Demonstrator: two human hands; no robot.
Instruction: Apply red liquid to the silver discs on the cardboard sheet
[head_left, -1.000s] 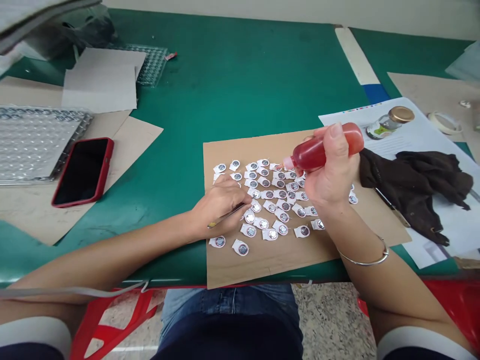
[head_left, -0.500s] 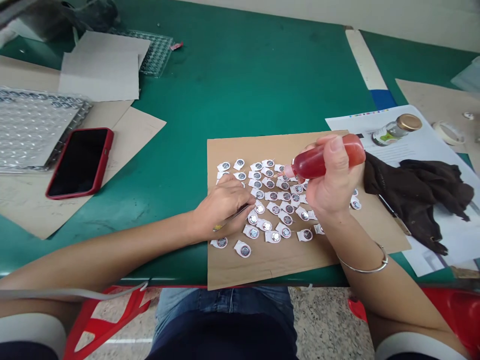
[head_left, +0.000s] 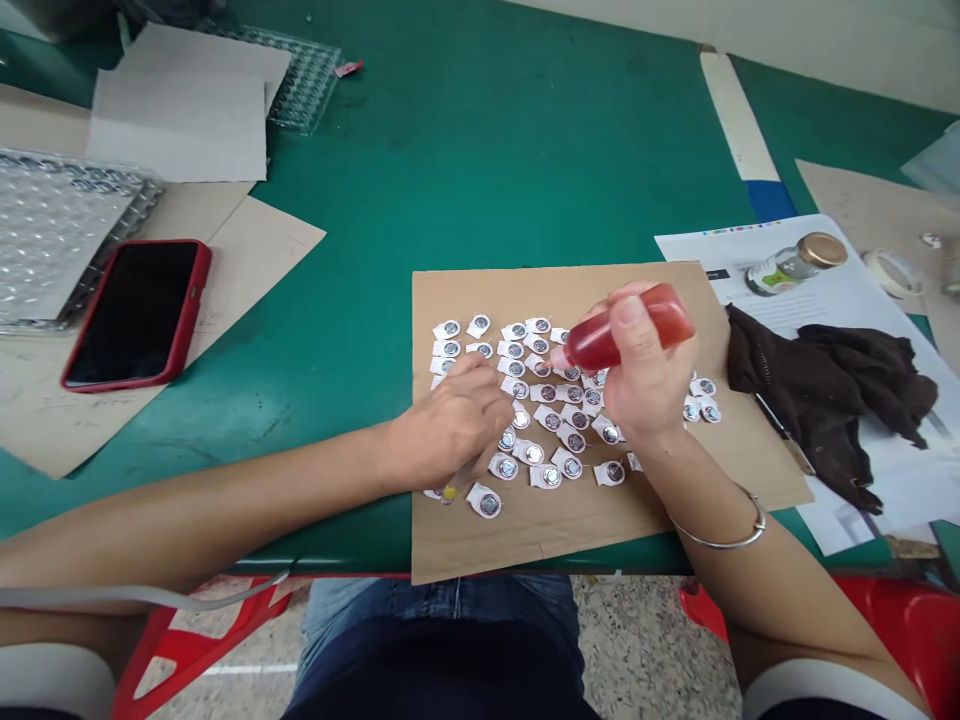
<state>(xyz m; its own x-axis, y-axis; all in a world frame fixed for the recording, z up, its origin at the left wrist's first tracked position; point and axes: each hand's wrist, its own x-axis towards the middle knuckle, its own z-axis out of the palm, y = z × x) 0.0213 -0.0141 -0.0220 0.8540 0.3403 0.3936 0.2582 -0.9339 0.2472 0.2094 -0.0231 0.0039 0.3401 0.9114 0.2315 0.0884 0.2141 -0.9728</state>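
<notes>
My right hand [head_left: 651, 375] is wrapped round a red squeeze bottle [head_left: 637, 325], tilted so its pale pink nozzle points down and left over the small white tabs. My left hand [head_left: 461, 415] is closed round a slim tool with a yellow end [head_left: 450, 493] that shows below the palm; most of it is hidden, so its kind is unclear. Both hands are above a brown cardboard sheet [head_left: 480, 555]. Rows of small white tabs with round silvery centres [head_left: 484, 501] lie on it, several covered by my hands.
On the right, a dark cloth [head_left: 832, 390] lies over white paper with a gold-lidded glass jar [head_left: 799, 262], beside a slim pen-like tool [head_left: 784, 435]. To the left are a red-cased phone [head_left: 139, 315], bubble wrap [head_left: 60, 240] and grey card [head_left: 180, 125].
My right hand has brought the red bottle a little left and down. My left hand has turned, and the tool's yellow end now sits lower. The view has shifted slightly.
</notes>
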